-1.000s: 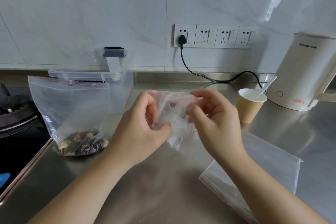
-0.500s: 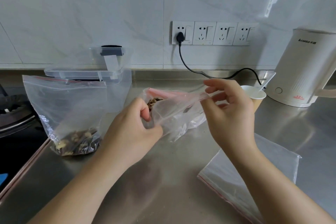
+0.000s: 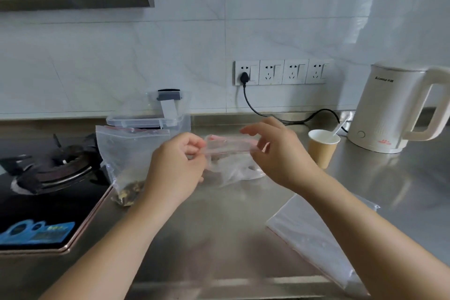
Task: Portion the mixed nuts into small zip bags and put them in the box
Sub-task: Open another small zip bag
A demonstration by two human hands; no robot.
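A small clear zip bag (image 3: 231, 157) with a red strip along its top hangs just above the steel counter (image 3: 219, 221), some nuts dark inside it. My left hand (image 3: 177, 168) pinches its left top corner. My right hand (image 3: 277, 153) pinches the strip at its right end, thumb below and fingers above. To the left stands a large clear zip bag (image 3: 129, 161) with mixed nuts at its bottom. Behind that is a clear plastic box (image 3: 155, 117) with its lid tilted up.
A paper cup (image 3: 322, 147) with a white spoon stands right of my hands, a white kettle (image 3: 394, 109) beyond it. A pile of flat small zip bags (image 3: 316, 238) lies at front right. A gas hob (image 3: 48, 173) fills the left; a black cable (image 3: 267, 114) runs along the wall.
My head has tipped up, so everything sits lower in view. My right hand has slid rightward along the bag's red strip, stretching the top flat between both hands.
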